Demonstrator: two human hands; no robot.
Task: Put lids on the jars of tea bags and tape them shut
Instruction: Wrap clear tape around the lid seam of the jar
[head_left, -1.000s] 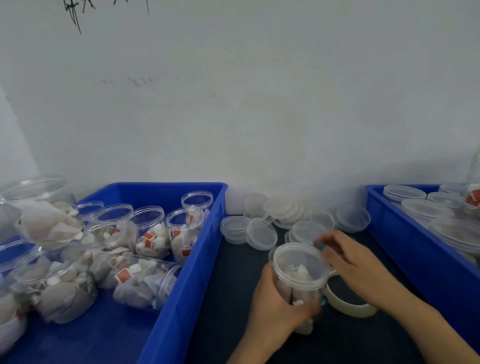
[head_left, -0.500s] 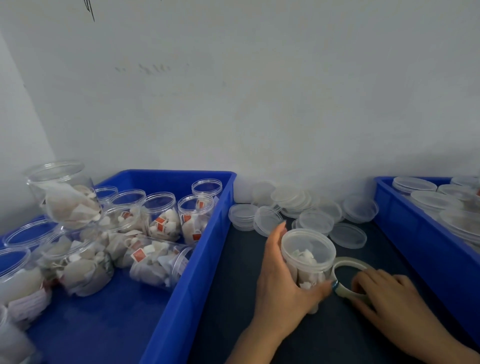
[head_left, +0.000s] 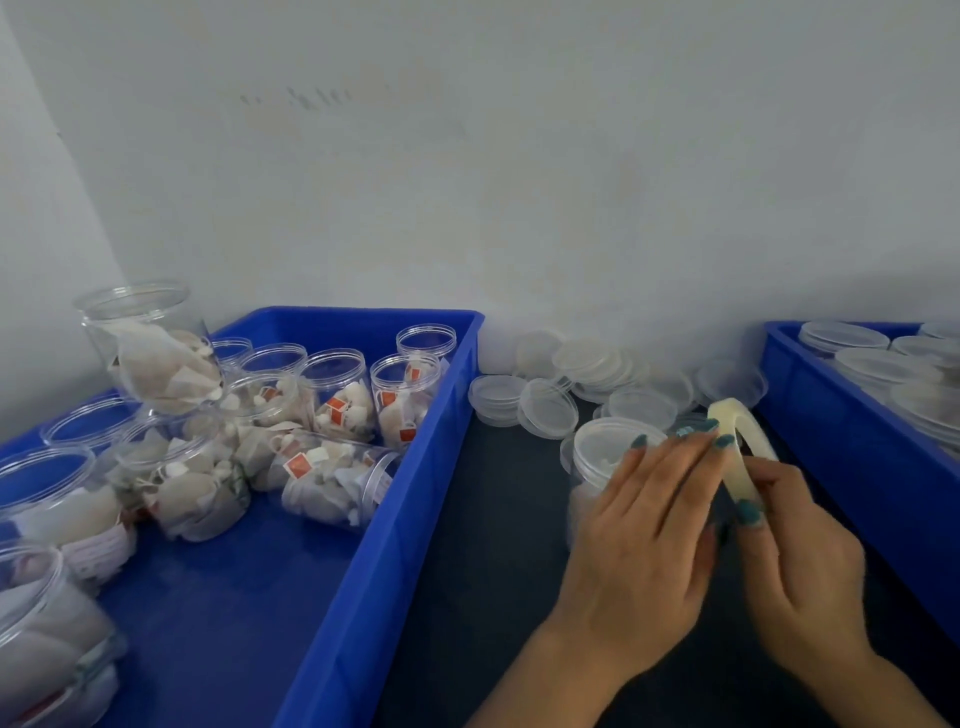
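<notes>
A clear jar of tea bags (head_left: 597, 457) with a lid on it stands on the dark table between two blue bins. My left hand (head_left: 644, 525) is in front of the jar, its fingers stretched out toward a roll of clear tape (head_left: 740, 431). My right hand (head_left: 795, 545) holds that roll upright just right of the jar, thumb and fingers pinching its lower edge. Loose clear lids (head_left: 550, 405) lie in a heap behind the jar against the wall.
The blue bin on the left (head_left: 415, 467) holds several open jars of tea bags (head_left: 343, 395), some upright and some lying down. The blue bin on the right (head_left: 831, 441) holds stacked lidded containers (head_left: 883, 364). A white wall closes off the back.
My right hand has lifted the tape roll off the table and raised it beside the jar. My left hand let go of the jar's side and reached over to the roll.
</notes>
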